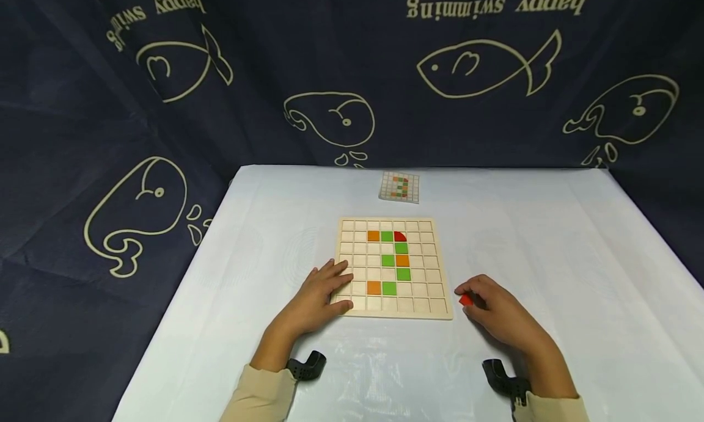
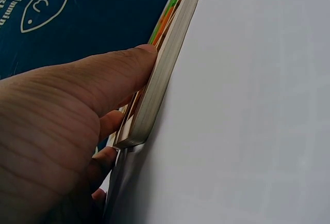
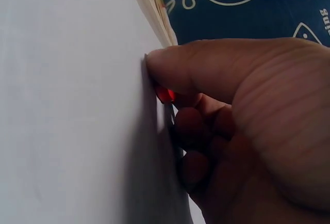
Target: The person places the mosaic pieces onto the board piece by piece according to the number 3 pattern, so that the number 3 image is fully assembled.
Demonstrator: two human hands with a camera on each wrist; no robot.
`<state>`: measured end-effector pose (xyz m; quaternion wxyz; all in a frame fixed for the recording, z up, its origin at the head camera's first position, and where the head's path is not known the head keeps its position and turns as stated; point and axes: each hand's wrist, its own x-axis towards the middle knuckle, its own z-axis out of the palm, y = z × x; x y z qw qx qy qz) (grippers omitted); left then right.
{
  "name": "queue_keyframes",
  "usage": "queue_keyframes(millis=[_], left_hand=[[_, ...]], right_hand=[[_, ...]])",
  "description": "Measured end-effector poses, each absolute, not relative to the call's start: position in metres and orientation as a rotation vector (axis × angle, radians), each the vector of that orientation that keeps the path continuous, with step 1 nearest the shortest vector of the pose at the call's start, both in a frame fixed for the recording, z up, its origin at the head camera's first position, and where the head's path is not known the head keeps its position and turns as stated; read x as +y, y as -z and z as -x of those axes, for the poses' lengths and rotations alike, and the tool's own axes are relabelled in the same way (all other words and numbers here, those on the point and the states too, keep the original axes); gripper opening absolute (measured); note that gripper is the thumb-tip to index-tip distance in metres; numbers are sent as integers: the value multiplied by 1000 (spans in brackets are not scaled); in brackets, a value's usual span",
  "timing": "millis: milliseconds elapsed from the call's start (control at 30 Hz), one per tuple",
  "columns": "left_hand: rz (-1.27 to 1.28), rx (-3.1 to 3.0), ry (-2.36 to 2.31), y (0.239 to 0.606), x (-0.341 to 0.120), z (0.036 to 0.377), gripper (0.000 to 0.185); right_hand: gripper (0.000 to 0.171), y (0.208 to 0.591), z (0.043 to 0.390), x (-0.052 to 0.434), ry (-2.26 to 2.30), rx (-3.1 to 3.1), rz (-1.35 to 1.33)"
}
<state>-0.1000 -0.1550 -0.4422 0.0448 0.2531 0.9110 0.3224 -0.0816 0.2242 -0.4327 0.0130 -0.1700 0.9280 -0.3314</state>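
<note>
While seemingly pinching a red piece (image 1: 466, 299), the right hand (image 1: 497, 315) flanks the tiled board (image 1: 434, 309).

Left hand (image 1: 321, 294): flat, palm down, fingers straight toward 1 o'clock, thumb extended. Right hand (image 1: 497, 315): fingers curled, pinching (thumb tip down), pointing toward 10 o'clock. Both forearms sleeved.

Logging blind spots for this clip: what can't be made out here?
- Red piece: its shape, hidden by the right hand in the head and right wrist views.
- Pattern card: cell detail too small in the head view.
- Wooden board: top face edge-on in the left wrist view, behind the left hand.
</note>
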Motion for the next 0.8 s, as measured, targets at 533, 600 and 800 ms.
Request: queue_keyframes(millis=[533, 600, 800], left_hand=[[-774, 2781, -1002, 443, -155, 99, 55], [-776, 2781, -997, 443, -155, 99, 55], [-784, 2788, -991, 443, -155, 100, 55]], right_hand=[[38, 432, 78, 236, 1174, 2727, 599], [36, 434, 78, 237, 1165, 2748, 635], [26, 436, 80, 233, 1089, 2848, 617]])
